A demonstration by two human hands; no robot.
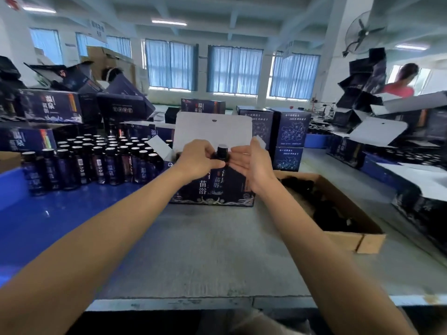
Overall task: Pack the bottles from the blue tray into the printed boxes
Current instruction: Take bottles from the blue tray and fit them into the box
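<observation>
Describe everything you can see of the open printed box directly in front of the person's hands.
The printed box is dark navy card with white Chinese characters on its front and a pale ornamental band along the bottom edge. It stands upright on the grey table, between the blue tray and a brown carton. Its lid is raised behind, plain white inside. The left hand holds a dark bottle over its opening, the right hand open beside it.

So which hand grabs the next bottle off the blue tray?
Left, probably: the blue tray lies on its side, while the right hand would have to cross the open printed box. The left hand must first release the bottle it grips.
</observation>
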